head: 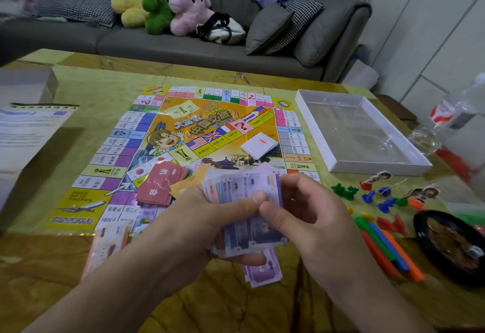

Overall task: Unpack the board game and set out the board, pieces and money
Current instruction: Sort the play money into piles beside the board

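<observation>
The paper game board [147,133] lies unfolded on the table. A stack of play money [244,188] is gripped from below by my left hand [210,214], thumb across the top. My right hand [307,214] pinches the top purple notes of that stack. A purple note pile [263,271] lies on the table under my hands, and an orange note pile [107,247] at the left. Red cards [161,183] and a white card deck [259,146] sit on the board. Coloured plastic pieces [378,201] are scattered at the right.
The open white box tray [378,167] stands to the right of the board. Coloured sticks [388,248] and a black dish [451,243] lie near the right edge. A printed sheet [26,128] lies at the left. A sofa with plush toys [160,7] is behind the table.
</observation>
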{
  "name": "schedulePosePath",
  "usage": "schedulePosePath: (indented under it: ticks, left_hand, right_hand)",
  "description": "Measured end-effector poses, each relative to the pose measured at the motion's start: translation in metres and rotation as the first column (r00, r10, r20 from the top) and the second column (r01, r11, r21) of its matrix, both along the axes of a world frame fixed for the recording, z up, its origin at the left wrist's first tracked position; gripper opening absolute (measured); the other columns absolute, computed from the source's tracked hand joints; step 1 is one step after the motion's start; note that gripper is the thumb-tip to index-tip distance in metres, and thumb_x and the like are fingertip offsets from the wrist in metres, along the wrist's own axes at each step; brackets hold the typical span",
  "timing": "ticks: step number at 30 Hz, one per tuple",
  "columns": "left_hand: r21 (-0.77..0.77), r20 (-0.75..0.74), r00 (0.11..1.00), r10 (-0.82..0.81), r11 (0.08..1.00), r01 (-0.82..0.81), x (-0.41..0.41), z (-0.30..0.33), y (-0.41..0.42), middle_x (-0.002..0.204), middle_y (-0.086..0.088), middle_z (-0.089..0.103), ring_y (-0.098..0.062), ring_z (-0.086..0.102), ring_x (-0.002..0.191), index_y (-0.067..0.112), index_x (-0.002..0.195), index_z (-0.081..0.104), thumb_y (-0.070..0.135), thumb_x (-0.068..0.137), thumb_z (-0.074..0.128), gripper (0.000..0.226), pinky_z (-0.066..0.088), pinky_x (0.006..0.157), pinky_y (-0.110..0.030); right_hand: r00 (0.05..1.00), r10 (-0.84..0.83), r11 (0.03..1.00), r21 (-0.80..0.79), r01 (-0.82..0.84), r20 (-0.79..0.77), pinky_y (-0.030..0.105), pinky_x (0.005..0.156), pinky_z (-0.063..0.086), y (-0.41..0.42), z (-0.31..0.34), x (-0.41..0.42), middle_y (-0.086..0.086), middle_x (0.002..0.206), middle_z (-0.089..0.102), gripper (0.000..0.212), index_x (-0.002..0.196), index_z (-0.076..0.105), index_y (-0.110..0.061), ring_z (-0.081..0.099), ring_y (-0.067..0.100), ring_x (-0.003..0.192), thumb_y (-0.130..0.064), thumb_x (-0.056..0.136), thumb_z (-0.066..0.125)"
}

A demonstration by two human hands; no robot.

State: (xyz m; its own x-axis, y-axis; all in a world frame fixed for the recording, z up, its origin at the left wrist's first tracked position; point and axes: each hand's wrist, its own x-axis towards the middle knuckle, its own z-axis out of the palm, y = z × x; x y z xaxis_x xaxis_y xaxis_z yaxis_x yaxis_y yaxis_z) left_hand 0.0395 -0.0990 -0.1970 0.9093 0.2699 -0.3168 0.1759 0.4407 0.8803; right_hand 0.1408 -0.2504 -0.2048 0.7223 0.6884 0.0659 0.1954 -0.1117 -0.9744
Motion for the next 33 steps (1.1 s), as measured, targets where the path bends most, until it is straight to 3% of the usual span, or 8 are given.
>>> schedulePosePath:
  ticks: [4,7,12,17,20,27,30,33]
  left_hand:
    - [-0.048,0.029,1.0,-0.003,0.999,0.004,0.0,0.002,-0.001,0.105,-0.02,0.078,-0.038,0.078,0.091,0.014,0.103,0.08,0.025,0.087,0.072,0.021,0.066,0.061,-0.044]
    - [-0.101,0.053,0.999,0.002,0.995,0.004,0.001,0.006,-0.001,0.107,-0.024,0.077,-0.043,0.077,0.093,0.003,0.111,0.075,0.01,0.093,0.066,0.021,0.065,0.067,-0.051]
    - [0.033,0.069,0.995,0.076,0.996,-0.078,0.003,0.0,-0.003,0.105,-0.02,0.078,-0.043,0.077,0.089,0.011,0.103,0.079,0.005,0.086,0.073,0.019,0.065,0.06,-0.047]
    - [0.024,0.069,0.993,0.092,0.995,-0.094,0.003,-0.002,-0.003,0.106,-0.02,0.078,-0.042,0.077,0.091,0.011,0.112,0.075,0.011,0.088,0.073,0.025,0.065,0.063,-0.049]
    - [-0.01,0.082,0.993,0.083,0.997,-0.083,0.003,0.0,-0.002,0.107,-0.022,0.077,-0.044,0.076,0.092,0.007,0.116,0.073,0.007,0.091,0.067,0.025,0.065,0.065,-0.052]
    - [0.098,0.042,0.992,0.12,0.988,-0.123,0.002,-0.001,0.0,0.102,-0.018,0.079,-0.04,0.078,0.089,0.01,0.115,0.072,0.01,0.088,0.072,0.027,0.065,0.065,-0.053]
    - [0.208,0.002,0.979,0.206,0.957,-0.202,0.003,-0.002,0.004,0.092,-0.014,0.08,-0.034,0.079,0.081,0.011,0.11,0.073,0.013,0.086,0.076,0.025,0.064,0.065,-0.05]
    - [0.235,-0.025,0.969,0.244,0.944,-0.232,0.005,-0.001,0.007,0.087,-0.012,0.081,-0.031,0.08,0.076,0.014,0.106,0.073,0.013,0.083,0.078,0.024,0.063,0.057,-0.041]
  right_hand:
    - [0.998,-0.044,0.999,0.024,0.045,-0.039,0.049,0.078,0.066,-0.001,0.001,0.006,0.005,0.097,0.08,0.014,0.102,0.075,-0.017,0.078,0.022,0.09,-0.015,0.089,0.081]
    - [0.994,-0.066,0.998,0.016,0.068,-0.09,0.04,0.074,0.066,-0.004,0.003,0.012,0.004,0.096,0.081,0.012,0.101,0.076,-0.015,0.079,0.019,0.088,-0.012,0.09,0.078]
    - [0.986,-0.063,0.998,0.003,0.064,-0.153,0.028,0.064,0.062,-0.007,0.004,0.012,-0.001,0.099,0.081,0.016,0.106,0.078,-0.022,0.079,0.019,0.091,-0.013,0.094,0.074]
    - [0.976,-0.128,0.992,0.0,0.13,-0.177,0.055,0.084,0.063,-0.007,0.005,0.013,0.0,0.099,0.082,0.018,0.105,0.081,-0.022,0.079,0.022,0.092,-0.01,0.094,0.073]
    - [0.973,-0.125,0.992,-0.011,0.126,-0.195,0.066,0.085,0.06,-0.007,0.005,0.013,0.003,0.099,0.082,0.016,0.103,0.081,-0.024,0.079,0.025,0.091,-0.014,0.095,0.072]
    - [0.967,-0.122,0.993,-0.024,0.12,-0.225,0.044,0.081,0.063,-0.01,0.011,0.016,0.003,0.099,0.082,0.019,0.106,0.08,-0.02,0.08,0.022,0.092,-0.009,0.095,0.07]
    - [0.976,-0.218,0.955,-0.203,0.216,0.011,0.026,0.065,0.062,-0.021,0.012,0.028,-0.008,0.095,0.081,0.014,0.104,0.077,-0.026,0.078,0.008,0.086,-0.015,0.099,0.07]
    - [0.923,-0.097,0.811,-0.508,0.29,0.372,0.011,0.053,0.05,-0.025,0.004,0.033,-0.011,0.094,0.074,0.003,0.1,0.065,-0.024,0.069,-0.001,0.077,-0.023,0.102,0.064]
